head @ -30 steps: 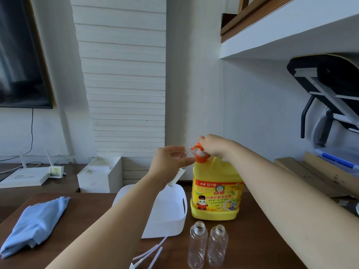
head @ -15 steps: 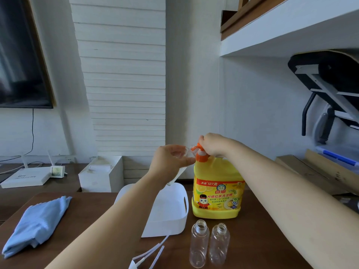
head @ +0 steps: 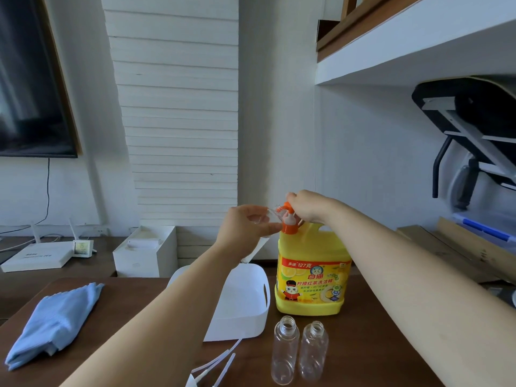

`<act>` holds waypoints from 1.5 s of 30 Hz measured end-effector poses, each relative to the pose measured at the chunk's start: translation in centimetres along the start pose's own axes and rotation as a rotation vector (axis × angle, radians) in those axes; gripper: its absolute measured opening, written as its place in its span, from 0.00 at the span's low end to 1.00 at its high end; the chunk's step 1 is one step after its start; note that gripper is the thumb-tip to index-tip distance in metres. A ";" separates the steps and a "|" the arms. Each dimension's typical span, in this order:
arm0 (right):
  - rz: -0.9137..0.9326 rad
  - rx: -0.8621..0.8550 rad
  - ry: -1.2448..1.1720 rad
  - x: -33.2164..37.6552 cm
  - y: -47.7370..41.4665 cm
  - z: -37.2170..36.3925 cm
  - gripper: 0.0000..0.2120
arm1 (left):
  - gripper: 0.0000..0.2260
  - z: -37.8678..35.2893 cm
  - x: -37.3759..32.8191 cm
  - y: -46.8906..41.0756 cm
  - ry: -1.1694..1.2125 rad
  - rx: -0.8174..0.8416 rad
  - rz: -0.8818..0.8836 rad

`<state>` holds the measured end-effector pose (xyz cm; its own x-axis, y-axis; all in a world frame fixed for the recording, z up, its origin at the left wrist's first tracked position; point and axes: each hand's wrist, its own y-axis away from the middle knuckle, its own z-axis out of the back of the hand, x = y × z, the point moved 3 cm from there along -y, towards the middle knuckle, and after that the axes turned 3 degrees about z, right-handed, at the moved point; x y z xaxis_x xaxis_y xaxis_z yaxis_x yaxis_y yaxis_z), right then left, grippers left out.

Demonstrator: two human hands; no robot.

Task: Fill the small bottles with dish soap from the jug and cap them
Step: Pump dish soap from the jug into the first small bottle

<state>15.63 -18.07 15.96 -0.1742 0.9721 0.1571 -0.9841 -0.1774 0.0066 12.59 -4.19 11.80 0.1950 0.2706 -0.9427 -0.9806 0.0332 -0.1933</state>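
A yellow dish soap jug with an orange pump head stands on the dark wooden table. My right hand rests on top of the pump, fingers curled over it. My left hand holds a small clear bottle tilted with its mouth at the pump's spout. Two more clear bottles without caps, one beside the other, stand upright in front of the jug.
A white tub sits left of the jug. White pump tubes lie near the table's front edge. A folded blue cloth lies at the left. A white box and a router stand behind.
The pump head has risen a little under my right hand. Both hands and the held bottle stay at the spout.
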 end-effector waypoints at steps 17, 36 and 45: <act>0.019 0.060 0.154 0.0 -0.6 -0.7 0.11 | 0.24 -0.1 0.7 0.4 -0.027 -0.001 0.013; 0.019 0.036 0.291 0.2 -1.0 -1.3 0.23 | 0.24 -0.3 1.5 0.1 -0.028 -0.001 0.014; -0.008 0.023 0.014 -0.3 -0.6 0.0 0.06 | 0.24 -0.1 0.3 -0.3 0.003 -0.010 0.004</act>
<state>16.24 -18.24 15.96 -0.1667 0.9755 0.1436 -0.9845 -0.1727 0.0302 12.94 -4.21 11.55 0.1914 0.2676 -0.9443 -0.9810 0.0226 -0.1925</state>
